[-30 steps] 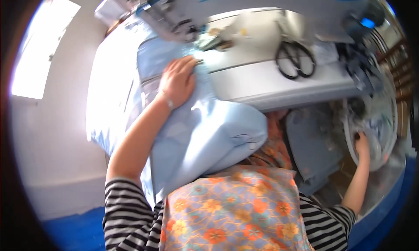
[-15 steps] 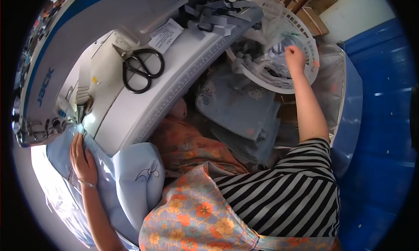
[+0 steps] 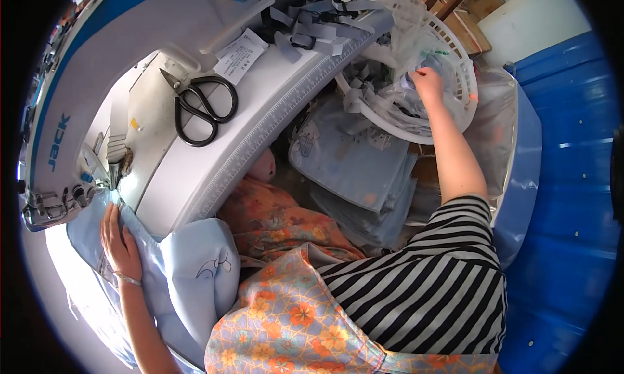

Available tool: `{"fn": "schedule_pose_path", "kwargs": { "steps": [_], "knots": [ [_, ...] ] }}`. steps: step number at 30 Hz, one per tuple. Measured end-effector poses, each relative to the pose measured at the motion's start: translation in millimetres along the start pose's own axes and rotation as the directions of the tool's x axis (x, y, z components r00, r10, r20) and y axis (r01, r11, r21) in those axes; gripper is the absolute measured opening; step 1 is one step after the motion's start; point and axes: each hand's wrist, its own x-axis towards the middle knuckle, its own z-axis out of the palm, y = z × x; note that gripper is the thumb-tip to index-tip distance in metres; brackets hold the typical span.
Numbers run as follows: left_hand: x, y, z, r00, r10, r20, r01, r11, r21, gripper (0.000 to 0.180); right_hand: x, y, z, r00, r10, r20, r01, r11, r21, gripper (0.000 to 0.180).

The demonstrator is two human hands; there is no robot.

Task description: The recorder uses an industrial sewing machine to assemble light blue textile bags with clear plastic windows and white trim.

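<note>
My left hand [image 3: 119, 239] lies flat on light blue fabric [image 3: 188, 276] beside the needle area of a white and blue sewing machine [image 3: 78, 114], fingers spread. My right hand [image 3: 428, 81] reaches far to the right into a white plastic basket [image 3: 455, 55], its fingers down among clear plastic bags and pale fabric pieces; whether it grips anything is hidden. Black scissors [image 3: 201, 107] lie on the white machine table [image 3: 260, 107] between the two hands.
A stack of light blue fabric pieces [image 3: 354, 159] sits below the table edge. Grey straps [image 3: 318, 19] and a paper tag [image 3: 240, 55] lie on the table's far side. A blue floor [image 3: 572, 179] is to the right.
The view has swung to the right. My right hand has gone deeper into the white basket. My left hand stays pressed on the blue fabric by the needle.
</note>
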Motion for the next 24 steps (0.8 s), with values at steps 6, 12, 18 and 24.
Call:
{"fn": "schedule_pose_path", "kwargs": {
  "steps": [6,12,18,24],
  "knots": [
    [-5,-4,5,1.0,-0.029,-0.003,0.029,0.999,-0.021,0.043,7,-17,-12,0.993,-0.087,-0.086,0.078,0.992,-0.101,0.03],
    [6,5,-18,0.998,-0.009,0.063,0.011,0.999,-0.034,0.039,-5,-107,-139,0.999,0.012,0.052,-0.05,0.576,0.816,0.018],
    [55,112,-125,0.955,0.244,-0.169,-0.296,0.765,-0.571,0.034,-98,-269,-228,0.663,-0.722,0.199,0.339,0.527,0.779,0.015],
    [67,163,-156,0.99,0.139,-0.037,-0.052,0.102,-0.993,0.031,-162,-388,-209,0.135,-0.962,0.239,0.389,0.273,0.88,0.007]
  ]
}}
